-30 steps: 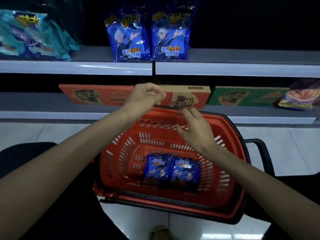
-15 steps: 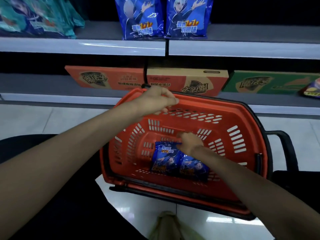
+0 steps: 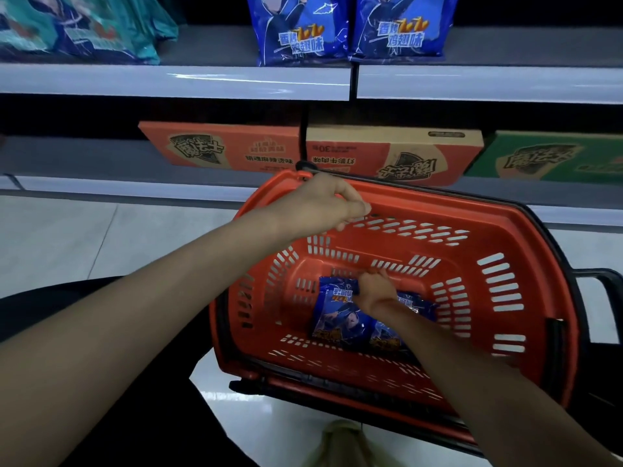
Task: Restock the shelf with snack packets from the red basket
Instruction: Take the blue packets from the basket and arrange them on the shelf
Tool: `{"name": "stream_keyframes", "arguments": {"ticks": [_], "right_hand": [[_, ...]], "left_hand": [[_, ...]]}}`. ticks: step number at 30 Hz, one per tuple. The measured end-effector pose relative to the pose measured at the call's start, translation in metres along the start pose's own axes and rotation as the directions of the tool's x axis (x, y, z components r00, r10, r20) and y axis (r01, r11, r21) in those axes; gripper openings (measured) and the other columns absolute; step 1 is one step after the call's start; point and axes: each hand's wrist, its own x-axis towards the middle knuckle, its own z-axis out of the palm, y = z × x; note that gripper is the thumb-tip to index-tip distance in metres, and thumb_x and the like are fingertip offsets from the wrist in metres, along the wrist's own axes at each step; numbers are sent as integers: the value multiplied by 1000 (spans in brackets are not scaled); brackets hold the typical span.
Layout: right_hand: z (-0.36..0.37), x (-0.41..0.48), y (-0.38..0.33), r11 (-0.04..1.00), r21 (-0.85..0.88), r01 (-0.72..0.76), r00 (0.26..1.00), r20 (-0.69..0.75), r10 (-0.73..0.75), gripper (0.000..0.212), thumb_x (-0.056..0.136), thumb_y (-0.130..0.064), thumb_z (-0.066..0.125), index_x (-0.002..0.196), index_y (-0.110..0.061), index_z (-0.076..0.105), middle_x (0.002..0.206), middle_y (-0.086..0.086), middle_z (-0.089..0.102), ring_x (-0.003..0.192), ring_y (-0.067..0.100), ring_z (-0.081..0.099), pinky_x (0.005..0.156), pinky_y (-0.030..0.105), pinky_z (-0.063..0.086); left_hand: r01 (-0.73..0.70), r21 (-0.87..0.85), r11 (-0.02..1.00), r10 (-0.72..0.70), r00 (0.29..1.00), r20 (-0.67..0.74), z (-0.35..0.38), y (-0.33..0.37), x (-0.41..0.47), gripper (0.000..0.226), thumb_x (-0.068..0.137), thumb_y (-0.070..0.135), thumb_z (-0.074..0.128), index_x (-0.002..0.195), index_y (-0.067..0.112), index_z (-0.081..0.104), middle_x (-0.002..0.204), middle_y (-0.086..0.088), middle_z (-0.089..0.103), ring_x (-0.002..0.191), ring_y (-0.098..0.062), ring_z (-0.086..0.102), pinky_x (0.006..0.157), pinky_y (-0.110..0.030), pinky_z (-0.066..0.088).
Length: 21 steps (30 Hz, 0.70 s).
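The red basket (image 3: 499, 230) sits on the floor in front of the shelf. Two blue snack packets lie side by side on its bottom. My right hand (image 3: 376, 289) is down inside the basket, fingers pinched on the top edge of the left blue packet (image 3: 337, 315). The right blue packet (image 3: 391, 338) is partly hidden under my right forearm. My left hand (image 3: 323, 205) hovers over the basket's far left rim, fingers curled together, holding nothing that I can see. Two more blue packets (image 3: 300, 32) stand upright on the upper shelf (image 3: 175, 80).
Teal packets (image 3: 77, 25) lie at the upper shelf's left end. On the lower shelf sit flat cartons: orange (image 3: 219, 146), orange-and-tan (image 3: 394, 153), green (image 3: 546, 156). The basket's black handle (image 3: 606, 291) sticks out at the right. A shoe (image 3: 340, 443) is below the basket.
My right hand dropped from above the basket down to its bottom and closed on the left packet's top edge. My left hand lowered to the basket's far rim. The view tilted downward.
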Motion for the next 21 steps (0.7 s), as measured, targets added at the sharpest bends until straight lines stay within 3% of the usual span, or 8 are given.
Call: {"name": "stream_keyframes", "arguments": {"ticks": [3, 6, 9, 12, 14, 17, 21], "right_hand": [[-1, -1, -3, 998, 62, -24, 999, -36, 27, 12, 91, -19, 74, 102, -14, 71, 120, 7, 65, 127, 29, 51, 109, 45, 47], [-5, -5, -3, 970, 228, -81, 997, -2, 84, 11, 89, -14, 77, 98, -18, 74, 96, 0, 71, 100, 20, 70, 88, 36, 60], [-17, -7, -1, 901, 420, -111, 994, 69, 90, 17, 88, -8, 77, 89, -24, 71, 94, -5, 70, 85, 12, 67, 74, 26, 54], [-34, -15, 1, 848, 520, -97, 994, 101, 52, 26, 89, -7, 78, 80, -24, 62, 102, -3, 66, 96, 16, 63, 75, 23, 48], [-49, -22, 5, 836, 545, -67, 995, 103, 12, 23, 88, -8, 80, 83, -22, 62, 108, 1, 68, 106, 19, 65, 84, 27, 49], [-83, -42, 15, 789, 614, -3, 996, 74, -54, 18, 89, -8, 79, 93, -19, 65, 114, 2, 68, 111, 18, 62, 91, 29, 47], [-140, -76, 24, 768, 629, 122, 990, -20, -140, 23, 88, -5, 79, 91, -19, 62, 100, 1, 71, 100, 24, 69, 87, 34, 56]], "left_hand": [[5, 15, 1000, -5, 1000, 1, 0, -3, 2, 21, 101, 35, 65, 114, 20, 72, 111, 0, 76, 106, -17, 72, 94, -36, 56], [2, 7, 1000, -2, 1000, -7, 1, -3, 3, 22, 101, 34, 64, 115, 18, 72, 111, -1, 76, 106, -17, 72, 92, -33, 56], [2, 14, 1000, -2, 1000, -4, 4, -2, 2, 21, 102, 32, 64, 115, 17, 71, 113, -3, 75, 108, -20, 72, 91, -33, 56], [-1, 25, 1000, 1, 1000, 2, 8, -2, -1, 21, 102, 29, 63, 116, 16, 71, 115, -4, 74, 110, -22, 71, 78, -25, 55], [-7, 29, 1000, 7, 1000, -5, 10, -2, -4, 20, 102, 27, 65, 114, 15, 72, 114, -5, 75, 110, -25, 70, 70, -19, 50], [-22, 44, 999, 24, 999, -37, 14, -6, -6, 22, 98, 28, 71, 114, 12, 73, 115, -12, 75, 109, -28, 71, 81, -27, 53], [-64, 217, 974, 79, 995, -61, 18, -10, -8, 47, 89, 36, 81, 128, 15, 66, 120, -8, 71, 105, -23, 70, 95, -35, 55]]}}
